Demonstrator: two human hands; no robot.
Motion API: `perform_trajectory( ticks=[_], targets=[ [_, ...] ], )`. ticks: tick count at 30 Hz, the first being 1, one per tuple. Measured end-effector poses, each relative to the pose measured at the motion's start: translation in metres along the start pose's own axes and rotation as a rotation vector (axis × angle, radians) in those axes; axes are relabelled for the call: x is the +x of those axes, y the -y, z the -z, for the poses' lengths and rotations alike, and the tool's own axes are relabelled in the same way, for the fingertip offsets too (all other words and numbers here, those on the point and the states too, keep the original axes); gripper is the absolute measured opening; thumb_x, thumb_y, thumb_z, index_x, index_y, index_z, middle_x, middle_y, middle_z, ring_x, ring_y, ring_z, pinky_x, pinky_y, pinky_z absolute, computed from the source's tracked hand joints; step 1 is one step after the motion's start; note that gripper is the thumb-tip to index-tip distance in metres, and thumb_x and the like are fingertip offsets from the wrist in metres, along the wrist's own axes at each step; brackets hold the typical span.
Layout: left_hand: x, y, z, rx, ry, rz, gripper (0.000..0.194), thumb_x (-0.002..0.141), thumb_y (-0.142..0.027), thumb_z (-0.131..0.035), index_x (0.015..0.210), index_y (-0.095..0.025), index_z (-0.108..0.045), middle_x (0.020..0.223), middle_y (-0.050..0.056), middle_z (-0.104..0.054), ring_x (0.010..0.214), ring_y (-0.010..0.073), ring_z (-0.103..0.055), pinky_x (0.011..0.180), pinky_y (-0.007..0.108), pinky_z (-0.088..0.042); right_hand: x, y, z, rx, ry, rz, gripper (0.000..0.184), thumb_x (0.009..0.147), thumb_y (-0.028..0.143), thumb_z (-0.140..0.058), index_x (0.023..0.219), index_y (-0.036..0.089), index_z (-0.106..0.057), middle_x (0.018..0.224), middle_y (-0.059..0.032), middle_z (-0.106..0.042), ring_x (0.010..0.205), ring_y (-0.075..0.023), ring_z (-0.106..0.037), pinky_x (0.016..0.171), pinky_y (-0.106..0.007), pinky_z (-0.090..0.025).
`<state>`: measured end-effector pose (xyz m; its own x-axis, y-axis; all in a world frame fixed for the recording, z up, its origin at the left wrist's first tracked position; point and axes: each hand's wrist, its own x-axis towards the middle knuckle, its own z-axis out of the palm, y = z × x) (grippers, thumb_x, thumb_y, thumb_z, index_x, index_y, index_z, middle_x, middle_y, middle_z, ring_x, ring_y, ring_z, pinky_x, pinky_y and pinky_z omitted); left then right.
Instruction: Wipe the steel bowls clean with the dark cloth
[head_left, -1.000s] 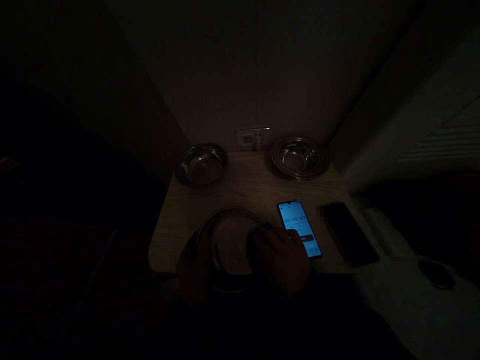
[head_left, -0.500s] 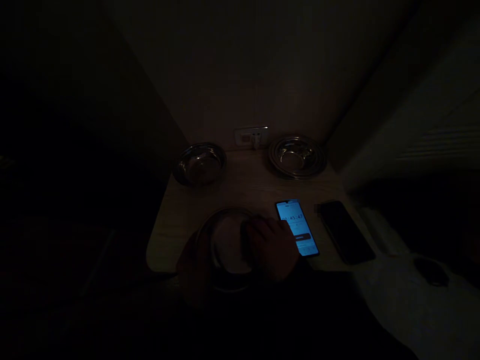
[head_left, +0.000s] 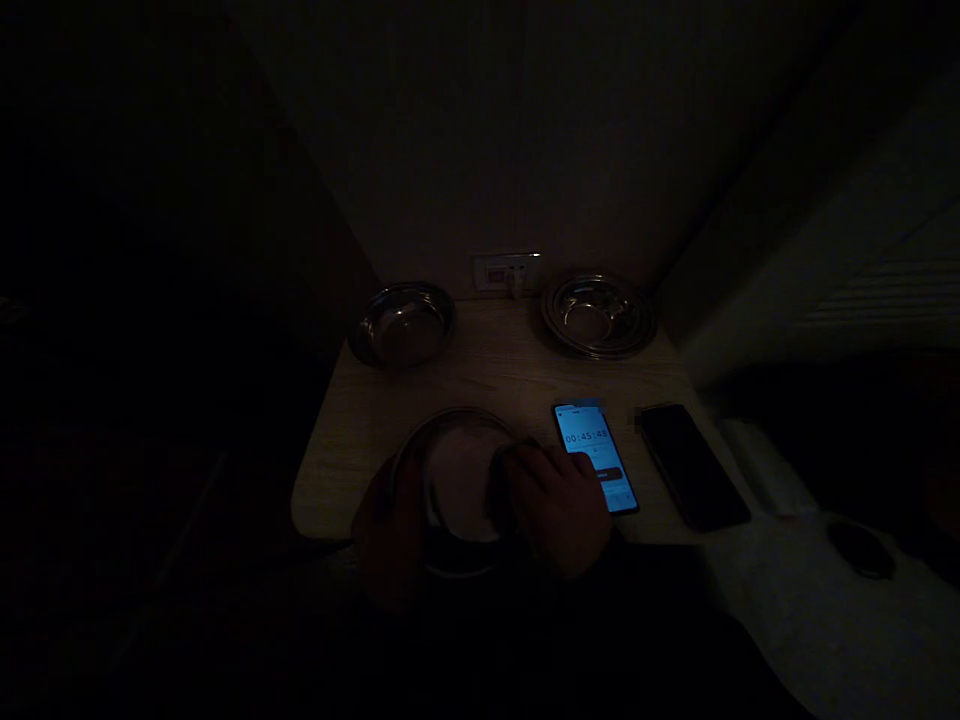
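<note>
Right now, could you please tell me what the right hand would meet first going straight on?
Probably the near metal bowl, whose right side the right hand overlaps in view; the dimness hides whether its fingers touch it.

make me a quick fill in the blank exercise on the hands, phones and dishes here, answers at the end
1. Of the left hand and right hand at the near metal dish, the ____ one is nearer the lit phone.
2. The timer on its screen reads ____.
3. The dark phone lies to the ____ of the lit one.
4. The wall socket is ____ of the stacked metal dishes.

Missing words: right; 00:45:48; right; left
</note>
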<state>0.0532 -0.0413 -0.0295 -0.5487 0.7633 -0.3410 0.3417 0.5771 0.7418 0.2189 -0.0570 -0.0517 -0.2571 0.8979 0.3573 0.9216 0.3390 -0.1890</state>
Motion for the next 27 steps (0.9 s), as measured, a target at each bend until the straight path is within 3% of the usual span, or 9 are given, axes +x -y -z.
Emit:
perform_trajectory(
  ticks=[9,13,18,27],
  targets=[
    [0.007,0.006,-0.002,-0.020,0.019,-0.040,0.046,0.077,-0.055,-0.048,0.106,-0.024,-0.064,0.109,0.007,-0.065,0.104,0.0260,-0.057,0.087,0.036,-0.043,0.007,-0.004,-0.003,0.037,-0.029,0.079,0.021,0.087,0.021,-0.051,0.103,0.019,-0.064,0.104,-0.0046,-0.067,0.087,-0.0213,-0.051,0.071,-0.036,-0.030],
    [0.008,0.004,-0.002,-0.037,0.030,0.044,0.044,0.077,-0.052,-0.049,0.107,-0.023,-0.063,0.110,0.006,-0.064,0.103,0.0254,-0.057,0.088,0.036,-0.043,0.014,-0.013,-0.007,0.071,-0.035,0.164,0.020,0.088,0.021,-0.051,0.103,0.019,-0.063,0.105,-0.0028,-0.067,0.088,-0.0213,-0.051,0.071,-0.036,-0.030],
    [0.008,0.006,-0.002,-0.046,0.037,-0.032,0.041,0.078,-0.050,-0.048,0.105,-0.023,-0.064,0.108,0.006,-0.065,0.102,0.0243,-0.057,0.087,0.034,-0.043,0.018,-0.012,-0.009,0.060,-0.056,0.171,0.019,0.088,0.020,-0.051,0.102,0.020,-0.064,0.103,-0.0030,-0.068,0.086,-0.0208,-0.051,0.071,-0.037,-0.030],
    [0.011,0.008,-0.004,-0.047,0.041,-0.011,0.039,0.078,-0.050,-0.049,0.102,-0.023,-0.065,0.104,0.005,-0.066,0.099,0.0237,-0.058,0.086,0.034,-0.044,0.022,-0.013,-0.009,0.073,-0.052,0.216,0.018,0.086,0.020,-0.054,0.101,0.019,-0.063,0.103,-0.0042,-0.067,0.088,-0.0212,-0.051,0.072,-0.037,-0.030]
  ],
)
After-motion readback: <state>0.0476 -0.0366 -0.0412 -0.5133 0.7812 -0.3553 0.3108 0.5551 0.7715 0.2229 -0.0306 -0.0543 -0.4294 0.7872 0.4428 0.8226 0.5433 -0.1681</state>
